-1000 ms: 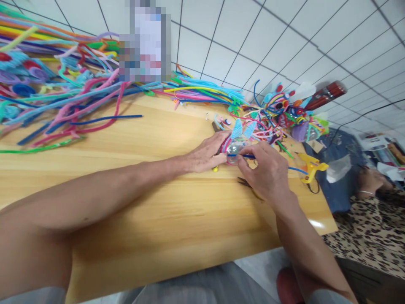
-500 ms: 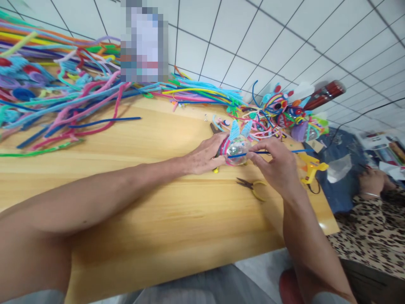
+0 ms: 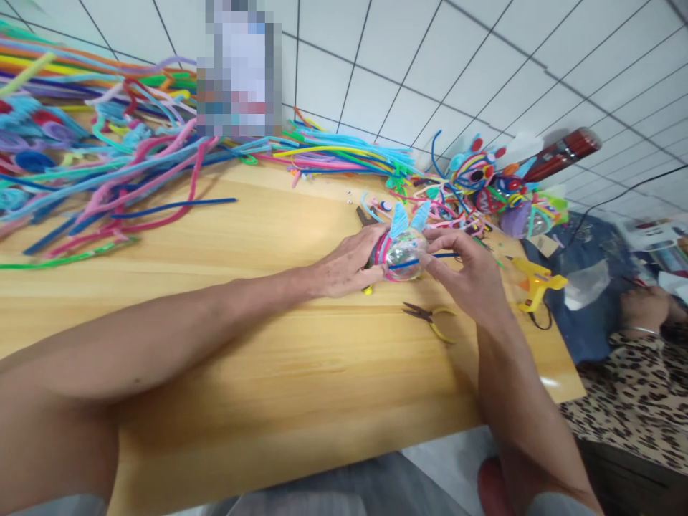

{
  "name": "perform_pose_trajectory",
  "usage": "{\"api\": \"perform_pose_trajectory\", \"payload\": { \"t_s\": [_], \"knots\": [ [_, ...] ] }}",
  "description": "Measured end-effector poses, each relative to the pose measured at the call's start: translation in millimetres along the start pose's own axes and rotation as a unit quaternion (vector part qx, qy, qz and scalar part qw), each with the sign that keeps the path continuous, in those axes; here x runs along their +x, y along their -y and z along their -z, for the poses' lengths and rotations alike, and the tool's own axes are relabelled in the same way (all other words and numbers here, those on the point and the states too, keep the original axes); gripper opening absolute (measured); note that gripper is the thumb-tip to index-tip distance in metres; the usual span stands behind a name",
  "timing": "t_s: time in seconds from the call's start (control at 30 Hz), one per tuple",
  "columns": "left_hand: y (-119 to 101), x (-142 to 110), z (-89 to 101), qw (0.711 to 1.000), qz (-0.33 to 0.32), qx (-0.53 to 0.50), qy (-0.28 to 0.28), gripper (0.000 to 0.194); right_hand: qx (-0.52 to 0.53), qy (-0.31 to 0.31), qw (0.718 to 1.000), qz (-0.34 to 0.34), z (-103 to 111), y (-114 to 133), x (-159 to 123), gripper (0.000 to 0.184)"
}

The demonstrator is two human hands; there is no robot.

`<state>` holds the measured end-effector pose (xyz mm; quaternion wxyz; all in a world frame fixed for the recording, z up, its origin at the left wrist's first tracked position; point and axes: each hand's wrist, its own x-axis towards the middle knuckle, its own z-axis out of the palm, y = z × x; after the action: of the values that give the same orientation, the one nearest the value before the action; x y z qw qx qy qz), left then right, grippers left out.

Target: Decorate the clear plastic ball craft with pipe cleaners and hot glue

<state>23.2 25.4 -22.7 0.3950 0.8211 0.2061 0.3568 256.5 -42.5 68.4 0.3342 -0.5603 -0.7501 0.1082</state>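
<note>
My left hand is wrapped round a clear, rounded plastic piece, with pink and red bands round its left part and two light-blue ear shapes on top. My right hand pinches a dark-blue pipe cleaner between thumb and fingertips. That pipe cleaner lies across the front of the clear piece, and its left end meets my left thumb. Just below the hands, pliers with yellow handles lie on the table. Behind my left hand, the dark end of another tool shows.
Pipe cleaners of many colours are heaped at the left and along the wall. Decorated crafts stand at the back right. A yellow glue gun lies near the right edge. Another person's hand and leopard-print sleeve are at far right.
My right hand has drawn closer to the clear piece. The long end of the blue pipe cleaner no longer sticks out to the right past that hand. My left hand keeps its hold.
</note>
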Motion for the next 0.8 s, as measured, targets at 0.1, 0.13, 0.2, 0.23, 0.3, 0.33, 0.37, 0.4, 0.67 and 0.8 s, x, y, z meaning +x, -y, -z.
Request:
{"api": "perform_pose_trajectory", "payload": {
  "t_s": [0.1,0.13,0.2,0.23,0.3,0.33,0.37,0.4,0.67,0.8],
  "knots": [
    [-1.1,0.3,0.5,1.0,0.004,-0.002,0.0,0.078,0.007,0.007,1.0,-0.003,-0.5,0.0,1.6,0.009],
    [-1.3,0.5,0.6,1.0,0.003,-0.003,0.0,0.078,0.011,0.01,1.0,-0.003,-0.6,-0.5,2.1,0.009],
    [-1.2,0.7,0.9,1.0,-0.002,-0.001,0.003,0.077,0.022,0.012,1.0,0.001,-0.9,-2.1,2.9,0.01],
    [-1.1,0.8,1.0,1.0,-0.004,0.001,0.006,0.077,0.026,0.011,1.0,0.004,-1.1,-3.1,3.2,0.011],
    [-1.1,0.7,1.2,1.0,-0.006,0.003,0.008,0.077,0.033,0.008,0.999,0.006,-1.9,-5.2,3.4,0.012],
    [-1.2,0.6,1.3,1.0,-0.006,0.002,0.008,0.077,0.036,0.008,0.999,0.006,-2.4,-6.1,3.3,0.012],
    [-1.5,0.5,1.3,1.0,-0.006,0.0,0.006,0.077,0.04,0.009,0.999,0.003,-2.8,-6.9,3.1,0.012],
    [-1.8,0.4,1.4,1.0,-0.006,-0.003,0.005,0.077,0.044,0.01,0.999,-0.002,-3.3,-7.6,2.8,0.012],
    [-3.5,-0.6,2.1,1.0,-0.006,0.002,0.016,0.078,0.07,0.008,0.997,-0.012,-6.2,-11.6,0.8,0.013],
    [-4.2,-1.2,3.4,1.0,0.0,0.007,0.02,0.078,0.075,0.01,0.997,-0.019,-6.7,-12.3,0.8,0.014]
  ]
}}
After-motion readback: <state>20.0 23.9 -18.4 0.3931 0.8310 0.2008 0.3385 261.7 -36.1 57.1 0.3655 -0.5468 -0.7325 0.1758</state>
